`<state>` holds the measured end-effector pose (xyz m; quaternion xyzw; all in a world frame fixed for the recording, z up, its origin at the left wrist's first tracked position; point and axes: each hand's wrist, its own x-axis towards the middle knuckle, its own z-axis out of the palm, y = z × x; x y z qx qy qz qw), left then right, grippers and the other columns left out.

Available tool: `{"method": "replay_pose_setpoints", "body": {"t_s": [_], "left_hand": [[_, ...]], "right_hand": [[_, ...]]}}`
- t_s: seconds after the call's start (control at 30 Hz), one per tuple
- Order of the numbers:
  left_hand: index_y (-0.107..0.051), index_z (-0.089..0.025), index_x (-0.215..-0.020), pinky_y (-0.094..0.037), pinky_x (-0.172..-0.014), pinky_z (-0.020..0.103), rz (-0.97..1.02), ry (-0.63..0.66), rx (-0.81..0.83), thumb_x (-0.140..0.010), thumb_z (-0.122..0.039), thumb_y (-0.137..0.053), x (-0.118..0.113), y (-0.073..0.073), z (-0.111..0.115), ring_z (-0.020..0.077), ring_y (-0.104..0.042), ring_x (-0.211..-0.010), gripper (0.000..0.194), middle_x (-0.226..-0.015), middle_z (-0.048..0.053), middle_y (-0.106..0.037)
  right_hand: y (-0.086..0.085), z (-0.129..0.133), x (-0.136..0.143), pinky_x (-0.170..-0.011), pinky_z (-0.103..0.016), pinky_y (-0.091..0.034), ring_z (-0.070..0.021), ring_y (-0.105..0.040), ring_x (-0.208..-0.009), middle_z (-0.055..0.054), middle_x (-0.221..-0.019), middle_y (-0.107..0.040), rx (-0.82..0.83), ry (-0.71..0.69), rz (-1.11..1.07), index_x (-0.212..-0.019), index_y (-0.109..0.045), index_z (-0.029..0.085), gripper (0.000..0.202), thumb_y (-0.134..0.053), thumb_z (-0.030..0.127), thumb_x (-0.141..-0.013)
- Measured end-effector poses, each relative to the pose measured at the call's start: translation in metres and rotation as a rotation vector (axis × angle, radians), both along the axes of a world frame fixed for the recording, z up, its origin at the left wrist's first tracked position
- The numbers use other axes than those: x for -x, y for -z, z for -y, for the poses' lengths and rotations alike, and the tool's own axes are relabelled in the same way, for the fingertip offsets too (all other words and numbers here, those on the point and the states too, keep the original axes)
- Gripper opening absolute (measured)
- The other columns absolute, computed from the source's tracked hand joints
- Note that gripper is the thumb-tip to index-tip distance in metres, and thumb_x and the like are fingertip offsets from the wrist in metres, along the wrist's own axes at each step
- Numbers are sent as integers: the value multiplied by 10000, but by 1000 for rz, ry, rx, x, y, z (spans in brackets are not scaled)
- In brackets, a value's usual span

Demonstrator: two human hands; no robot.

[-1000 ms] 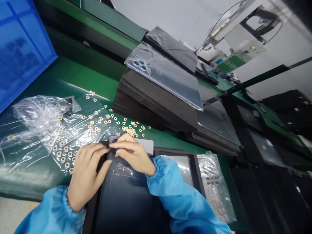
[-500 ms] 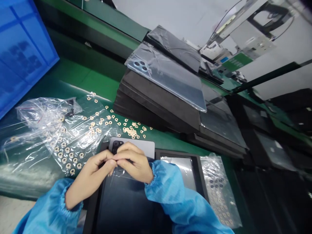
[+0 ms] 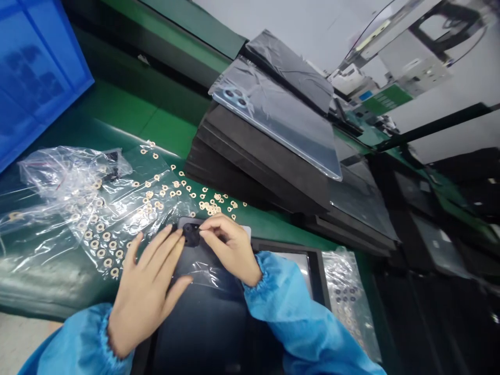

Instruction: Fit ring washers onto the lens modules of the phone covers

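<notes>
A dark tablet [image 3: 203, 317] lies in front of me with its back up, a black camera module [image 3: 191, 234] at its top left corner. My left hand [image 3: 150, 286] is spread over the tablet's left side, fingertips beside the camera module. With thumb and index finger pinched, my right hand [image 3: 228, 245] is at the right edge of the camera module; whatever is between those fingertips is too small to make out. Clear film [image 3: 205, 273] wrinkles across the tablet below the hands. Small gold rings [image 3: 211, 207] with tabs lie scattered just beyond the tablet.
A clear plastic sheet [image 3: 128, 208] with more rings covers the table at left, near a blue bin [image 3: 35, 78]. Stacked black foam trays [image 3: 258, 151] carry a film-wrapped tablet [image 3: 277, 125]. At right lies a clear bag [image 3: 347, 291] with small rings.
My hands were together over the camera module, fingertips touching. They have parted: the left has opened flat to the left, and the right has moved slightly right and up to the module's edge.
</notes>
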<state>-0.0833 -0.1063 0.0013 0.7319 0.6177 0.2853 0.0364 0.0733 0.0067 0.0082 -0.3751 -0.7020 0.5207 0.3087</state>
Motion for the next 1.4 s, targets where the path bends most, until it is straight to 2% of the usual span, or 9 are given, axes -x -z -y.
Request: {"method": "replay_pose_setpoints", "body": {"t_s": [0.07,0.13,0.3,0.67,0.9,1.03,1.13,1.27,1.4], "left_hand": [[-577,-166,-1289,-103,-1222,428,-43,31,17,-977,-351,-418,-12,7,9,225,-491,-1311,396,-1370,62,-598],[-582,-173,-1291,-71,-1236,404,-81,96,48,-985,-371,-390,-23,14,17,199,-471,-1331,411,-1421,52,-553],[-528,-160,-1361,-28,-1248,412,-181,128,97,-975,-421,-385,-31,21,23,195,-369,-1405,488,-1485,59,-479],[-540,-157,-1353,-4,-1247,413,-153,132,115,-962,-437,-416,-30,21,22,188,-389,-1379,496,-1452,48,-520],[-539,-185,-1355,-3,-1243,391,-135,130,97,-955,-448,-426,-27,23,22,184,-380,-1394,492,-1483,32,-483],[-520,-165,-1371,-31,-1240,388,-122,131,90,-957,-433,-430,-26,24,23,189,-412,-1375,501,-1461,41,-510],[-523,-161,-1365,-68,-1232,383,-129,129,69,-960,-403,-421,-25,23,21,196,-413,-1377,483,-1477,41,-490],[-502,-171,-1382,-169,-1192,403,-241,152,-11,-923,-326,-464,-20,24,22,217,-412,-1378,486,-1498,35,-463],[-480,-196,-1403,-272,-1125,408,-363,146,-173,-879,-331,-507,-12,34,20,232,-417,-1372,541,-1511,26,-444]], "right_hand": [[4,-6,1,-612,-250,-486,-123,-575,-745,-14,-859,-588,-176,-20,79,-873,-651,231,68,-597,195,-892],[7,-8,3,-649,-261,-495,-131,-589,-798,-24,-905,-575,-254,-62,129,-903,-651,233,103,-568,173,-910],[9,-7,7,-713,-273,-507,-140,-602,-848,-32,-931,-576,-326,-88,212,-932,-635,234,131,-527,159,-937],[4,-6,15,-712,-289,-488,-169,-594,-851,-62,-925,-608,-502,-186,487,-947,-606,220,176,-434,216,-983],[15,-5,13,-580,-258,-477,-125,-555,-674,-18,-841,-577,-203,-2,172,-844,-606,228,95,-540,230,-913],[14,-5,18,-752,-297,-478,-147,-560,-785,-31,-873,-592,-234,-55,253,-830,-634,234,129,-533,240,-909],[12,-14,22,-677,-274,-490,-130,-537,-701,-9,-795,-551,-116,-31,158,-785,-609,219,112,-575,285,-869],[-11,-21,13,-481,-220,-472,-94,-514,-586,-7,-833,-528,-147,33,39,-851,-566,211,156,-531,357,-892],[-65,-23,-7,-612,-233,-539,-106,-570,-714,-28,-920,-539,-401,141,-25,-895,-555,214,76,-525,284,-894]]}}
